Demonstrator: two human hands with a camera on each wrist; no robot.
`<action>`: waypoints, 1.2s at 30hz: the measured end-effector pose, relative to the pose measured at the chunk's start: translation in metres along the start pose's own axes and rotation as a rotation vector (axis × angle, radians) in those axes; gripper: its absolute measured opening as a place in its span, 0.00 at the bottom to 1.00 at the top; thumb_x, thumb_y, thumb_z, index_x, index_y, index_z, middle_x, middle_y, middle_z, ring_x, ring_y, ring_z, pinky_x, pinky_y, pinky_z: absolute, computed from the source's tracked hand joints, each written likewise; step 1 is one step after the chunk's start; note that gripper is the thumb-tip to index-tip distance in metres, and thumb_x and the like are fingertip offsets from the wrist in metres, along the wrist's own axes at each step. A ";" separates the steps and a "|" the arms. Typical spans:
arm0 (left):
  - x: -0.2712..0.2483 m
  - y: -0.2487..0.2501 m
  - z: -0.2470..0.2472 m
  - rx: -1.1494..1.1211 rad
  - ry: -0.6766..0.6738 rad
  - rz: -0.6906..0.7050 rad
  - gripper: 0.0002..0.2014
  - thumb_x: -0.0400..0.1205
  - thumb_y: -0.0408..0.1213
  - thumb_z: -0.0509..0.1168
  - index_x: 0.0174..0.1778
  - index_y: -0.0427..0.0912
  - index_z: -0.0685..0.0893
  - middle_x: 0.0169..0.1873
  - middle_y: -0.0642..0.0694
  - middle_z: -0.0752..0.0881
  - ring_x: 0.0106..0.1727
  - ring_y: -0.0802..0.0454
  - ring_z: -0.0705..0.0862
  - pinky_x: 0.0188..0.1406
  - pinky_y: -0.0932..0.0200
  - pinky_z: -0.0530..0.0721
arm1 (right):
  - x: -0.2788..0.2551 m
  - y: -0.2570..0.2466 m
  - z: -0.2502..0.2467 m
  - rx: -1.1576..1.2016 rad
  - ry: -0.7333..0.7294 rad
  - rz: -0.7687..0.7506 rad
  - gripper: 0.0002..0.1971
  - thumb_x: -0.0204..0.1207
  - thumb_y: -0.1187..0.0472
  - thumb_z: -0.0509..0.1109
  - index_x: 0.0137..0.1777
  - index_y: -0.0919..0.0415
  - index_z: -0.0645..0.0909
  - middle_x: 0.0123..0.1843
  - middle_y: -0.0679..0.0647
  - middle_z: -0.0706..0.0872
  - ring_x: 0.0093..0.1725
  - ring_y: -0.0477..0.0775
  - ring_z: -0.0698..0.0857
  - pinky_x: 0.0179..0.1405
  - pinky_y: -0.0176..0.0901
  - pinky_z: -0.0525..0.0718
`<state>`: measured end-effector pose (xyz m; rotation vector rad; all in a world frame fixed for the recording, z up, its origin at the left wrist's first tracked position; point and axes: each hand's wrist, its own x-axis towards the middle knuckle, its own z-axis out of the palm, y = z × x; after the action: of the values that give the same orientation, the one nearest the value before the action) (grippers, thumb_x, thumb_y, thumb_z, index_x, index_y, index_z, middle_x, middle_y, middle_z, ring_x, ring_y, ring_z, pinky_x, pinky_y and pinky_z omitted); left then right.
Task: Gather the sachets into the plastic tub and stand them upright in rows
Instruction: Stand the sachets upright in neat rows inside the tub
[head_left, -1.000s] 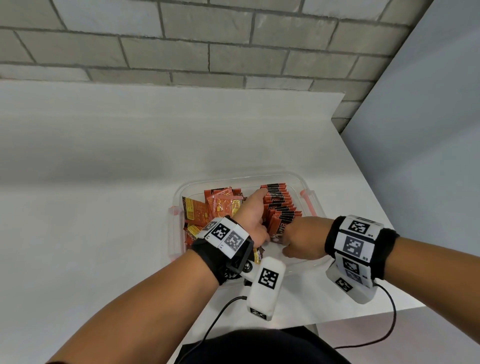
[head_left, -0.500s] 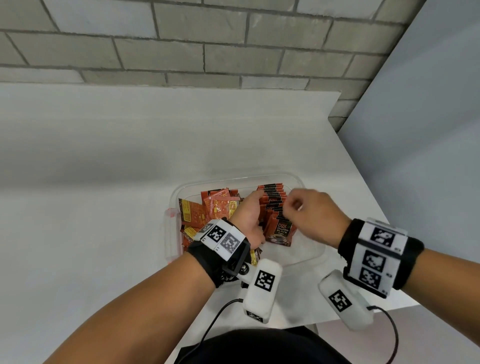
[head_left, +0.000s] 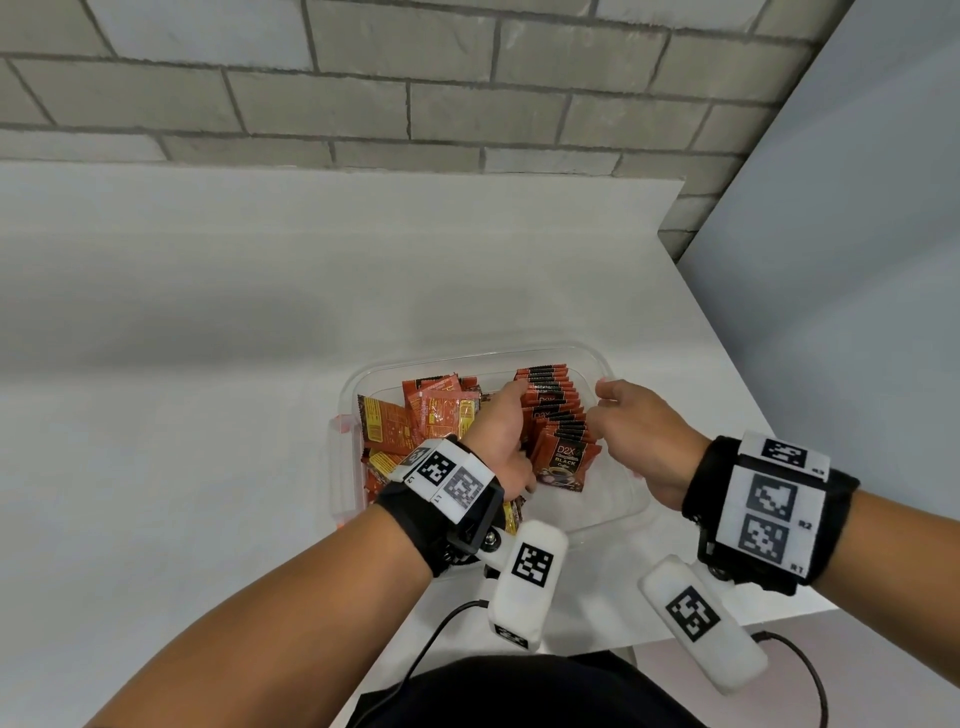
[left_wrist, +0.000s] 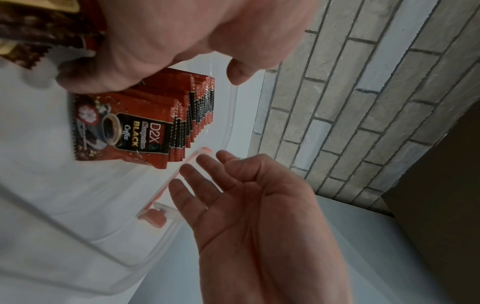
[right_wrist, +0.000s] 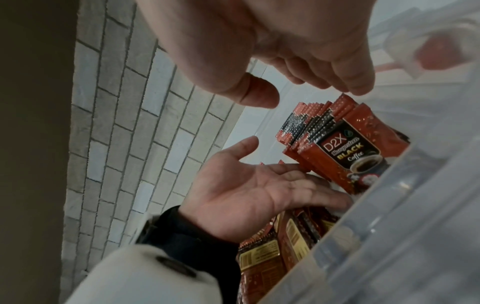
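Your two hands work inside a clear plastic tub (head_left: 602, 358) that sits on a white bench (head_left: 182, 415), near its front edge. All the sachets you can see are already in the tub.

A row of red-and-black coffee sachets (head_left: 556, 415) stands on edge through the middle of the tub, leaning toward you, with the front one showing its printed face. Your left hand (head_left: 498, 436) lies flat against the left side of that row with straight fingers, its grip apart and holding nothing, most likely as a wall to keep the row from slumping sideways. To the left of that hand, more sachets (head_left: 415, 415) lie loose and jumbled, not yet stood up.

Your right hand (head_left: 639, 431) hovers over the right side of the row, just inside the tub's right wall. Its fingers are loosely curved, thumb apart from them, and it holds nothing, seemingly ready to square up the row.
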<state>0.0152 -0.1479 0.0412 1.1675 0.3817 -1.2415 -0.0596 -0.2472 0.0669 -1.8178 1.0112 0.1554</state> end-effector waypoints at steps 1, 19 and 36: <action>0.000 0.000 0.000 -0.006 0.003 0.002 0.25 0.86 0.52 0.56 0.72 0.38 0.73 0.71 0.35 0.77 0.70 0.35 0.77 0.73 0.32 0.61 | -0.001 0.000 0.001 0.012 -0.001 -0.006 0.28 0.81 0.68 0.60 0.81 0.63 0.59 0.69 0.55 0.74 0.54 0.47 0.72 0.37 0.32 0.72; -0.003 -0.006 -0.001 -0.042 -0.030 0.047 0.17 0.87 0.49 0.56 0.52 0.39 0.82 0.42 0.42 0.86 0.40 0.47 0.85 0.30 0.55 0.83 | 0.002 0.014 0.002 0.045 -0.041 -0.033 0.30 0.79 0.71 0.61 0.82 0.64 0.58 0.81 0.58 0.66 0.78 0.52 0.67 0.60 0.36 0.69; -0.003 -0.008 0.000 -0.101 -0.028 0.095 0.17 0.87 0.48 0.57 0.48 0.39 0.83 0.35 0.43 0.87 0.38 0.49 0.85 0.34 0.57 0.83 | 0.003 0.012 0.016 -1.277 -0.497 -0.312 0.05 0.83 0.59 0.58 0.46 0.56 0.71 0.31 0.47 0.66 0.36 0.53 0.71 0.31 0.40 0.68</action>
<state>0.0074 -0.1452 0.0396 1.0689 0.3603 -1.1420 -0.0605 -0.2380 0.0491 -2.7936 0.1788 1.2048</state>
